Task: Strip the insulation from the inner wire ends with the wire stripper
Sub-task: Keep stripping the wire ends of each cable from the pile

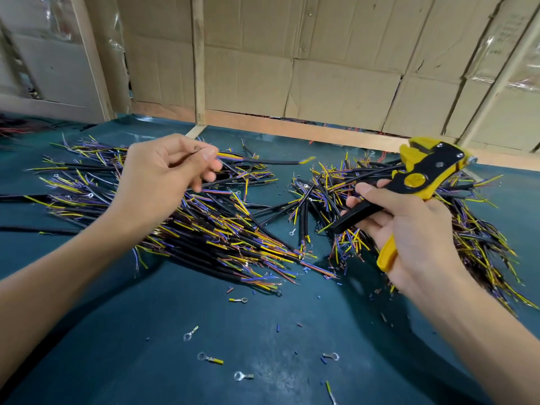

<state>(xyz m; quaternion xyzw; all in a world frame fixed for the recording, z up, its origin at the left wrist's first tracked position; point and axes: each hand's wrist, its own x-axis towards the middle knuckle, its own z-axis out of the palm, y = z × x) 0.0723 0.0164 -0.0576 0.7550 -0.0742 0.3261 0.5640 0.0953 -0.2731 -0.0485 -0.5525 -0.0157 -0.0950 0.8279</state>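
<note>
Two heaps of short black-sheathed cables lie on the dark teal work mat [117, 331], their yellow, blue and brown inner wires fanned out at the ends. The larger left heap [187, 226] spreads beneath the left hand [163, 173], which is raised above it and pinches one black cable [263, 161] between thumb and curled fingers. That cable sticks out to the right, level, with its short coloured inner wire ends at the far tip, blurred. Five loose ring terminals lie on the mat in front, among them one [209, 358] with a yellow sleeve, plus many tiny scraps of insulation. The right heap [336, 200] lies behind the right hand [409, 229], whose fingers wrap the handles of one yellow and black wire stripper [420, 176], head pointing up and away, well apart from the held cable's tip.
</note>
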